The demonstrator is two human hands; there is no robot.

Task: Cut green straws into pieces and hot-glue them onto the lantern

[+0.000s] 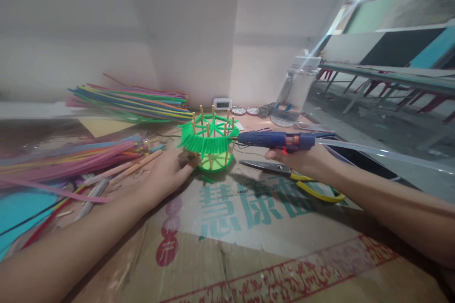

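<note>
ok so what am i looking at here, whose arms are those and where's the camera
One camera sits on a person's head, looking down at their own bare arms; there is no machine. The left hand touches a green straw basket with wooden sticks, standing on flattened cardboard. The right hand has its grip closed around a blue glue gun, nozzle pointed at the basket. Scissors lie by that hand, coloured straws are piled to the left, and a clear jar stands behind.
</note>
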